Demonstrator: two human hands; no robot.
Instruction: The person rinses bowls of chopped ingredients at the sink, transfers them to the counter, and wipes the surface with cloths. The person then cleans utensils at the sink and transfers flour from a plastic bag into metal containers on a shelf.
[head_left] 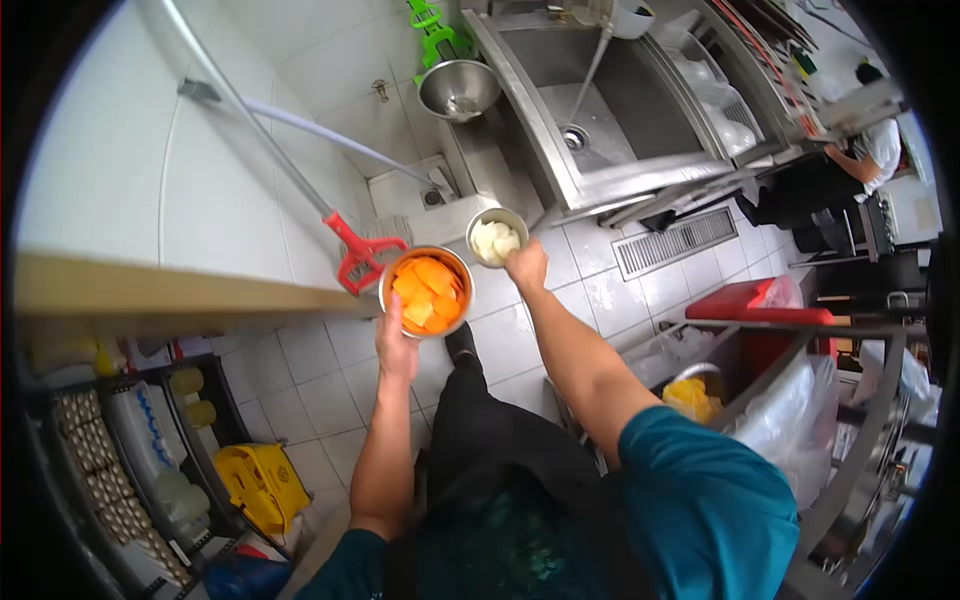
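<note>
1. Metal bowl (459, 262) is hanging above open tiled floor (505, 340), its rim sitting near the red tool head (337, 222).
2. Its round wall is enclosing flat, bright orange slices (427, 293).
3. Its mouth is facing upward.
4. Left hand (397, 345) is gripping it; right hand (528, 267) is gripping a smaller bowl (514, 218).

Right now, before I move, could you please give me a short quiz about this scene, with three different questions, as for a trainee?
1. True or false: the left hand holds the larger bowl, with orange slices inside.
2. The right hand holds:
A) a red handle
B) a smaller bowl with white slices
C) a green tool
3. Fill in: the bucket at lower left is ____.

Key: 1 true; 2 B; 3 yellow
</note>
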